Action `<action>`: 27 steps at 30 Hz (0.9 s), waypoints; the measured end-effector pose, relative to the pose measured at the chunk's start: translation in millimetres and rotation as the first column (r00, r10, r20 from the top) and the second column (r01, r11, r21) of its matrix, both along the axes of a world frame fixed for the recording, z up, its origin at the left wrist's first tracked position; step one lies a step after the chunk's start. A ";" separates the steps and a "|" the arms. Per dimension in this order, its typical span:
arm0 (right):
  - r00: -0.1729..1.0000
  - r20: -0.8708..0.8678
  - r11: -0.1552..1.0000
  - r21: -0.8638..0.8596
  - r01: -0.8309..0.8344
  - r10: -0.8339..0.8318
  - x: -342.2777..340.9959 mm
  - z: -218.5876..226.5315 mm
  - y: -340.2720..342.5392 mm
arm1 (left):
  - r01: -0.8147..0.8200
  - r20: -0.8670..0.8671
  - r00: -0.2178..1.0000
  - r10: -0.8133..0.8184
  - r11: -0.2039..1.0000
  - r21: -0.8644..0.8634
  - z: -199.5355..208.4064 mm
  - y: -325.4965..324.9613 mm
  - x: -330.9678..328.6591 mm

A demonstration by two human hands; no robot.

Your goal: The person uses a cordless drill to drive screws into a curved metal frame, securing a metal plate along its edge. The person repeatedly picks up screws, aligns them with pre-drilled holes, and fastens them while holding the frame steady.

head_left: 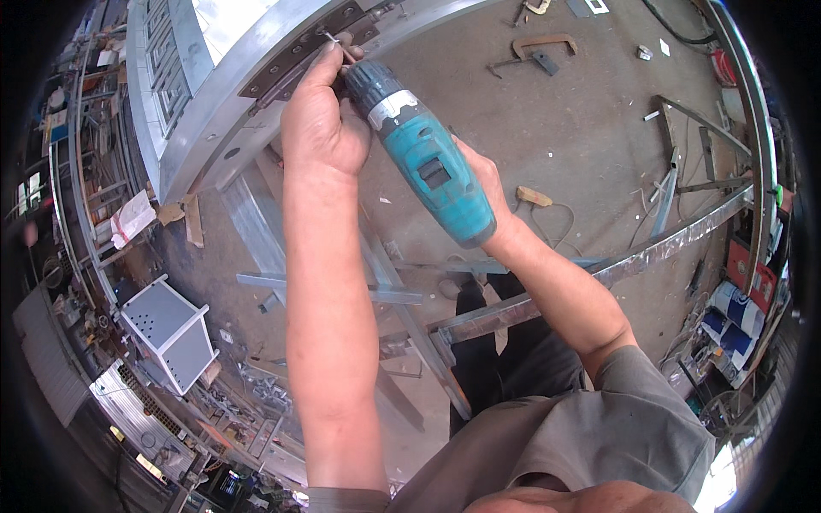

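My right hand (485, 178) is wrapped round the grip of a teal and black cordless drill (436, 171); the drill body hides most of its fingers. The chuck points up and left, with a thin bit (348, 54) in it. At the bit's tip my left hand (327, 124) pinches a thin silver screw (330, 37) between thumb and fingers. Its point is close to a dark hinge plate (286, 70) with several holes, set along the edge of a grey metal frame (198, 141). Whether the screw touches the plate I cannot tell.
A C-clamp (543, 43) and a wooden-handled tool (534, 196) lie on the concrete floor. Steel bars (676, 238) cross in front of my legs and rise at the right. To the left stand a grey box (171, 332) and racks of metal lengths (90, 184).
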State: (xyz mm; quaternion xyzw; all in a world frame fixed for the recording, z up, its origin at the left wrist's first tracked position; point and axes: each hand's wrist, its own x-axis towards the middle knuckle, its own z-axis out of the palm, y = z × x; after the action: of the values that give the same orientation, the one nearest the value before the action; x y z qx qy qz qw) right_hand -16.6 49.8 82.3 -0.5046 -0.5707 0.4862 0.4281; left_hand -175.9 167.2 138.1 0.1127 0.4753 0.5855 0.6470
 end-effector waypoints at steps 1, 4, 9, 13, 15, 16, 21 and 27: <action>1.000 0.015 1.000 0.004 -0.011 0.011 -1.0 -1.4 0.5 | -0.004 0.007 1.000 0.004 1.000 0.000 -0.6 0.5 -1.3; 0.999 -0.035 1.000 -0.013 -0.014 0.013 -4.0 -4.5 1.9 | 0.000 0.021 1.000 0.000 1.000 0.004 -0.9 2.1 -3.7; 0.999 -0.045 0.998 -0.054 -0.021 0.019 -5.5 -5.4 1.2 | 0.010 -0.021 1.000 -0.011 1.000 -0.018 -0.6 1.5 -4.7; 0.999 -0.044 0.997 -0.072 -0.027 0.024 -5.8 -6.7 0.1 | 0.026 -0.036 0.999 -0.026 1.000 0.001 -1.4 1.9 -5.8; 0.999 -0.038 0.998 -0.054 -0.024 0.022 -5.9 -8.1 0.0 | 0.029 -0.032 0.999 -0.029 1.000 0.006 -1.5 2.7 -6.2; 0.998 -0.051 0.998 -0.051 -0.028 0.025 -6.1 -8.8 0.1 | 0.027 -0.031 0.999 -0.027 1.000 0.004 -1.4 2.7 -6.3; 0.999 -0.031 1.000 -0.017 -0.011 0.011 -7.7 -12.0 1.1 | 0.007 -0.052 0.999 -0.008 1.000 -0.012 -0.7 3.2 -6.3; 0.998 -0.060 0.999 -0.035 0.002 -0.004 -9.4 -10.8 -0.2 | 0.048 -0.070 0.996 -0.049 0.999 -0.013 0.0 5.0 -9.8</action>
State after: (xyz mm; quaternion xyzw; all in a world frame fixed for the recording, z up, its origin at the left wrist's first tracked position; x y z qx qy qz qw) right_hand -26.0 49.6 71.5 -0.4981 -0.5483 0.5103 0.4369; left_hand -185.7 172.1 138.0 0.1411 0.4982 0.5628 0.6443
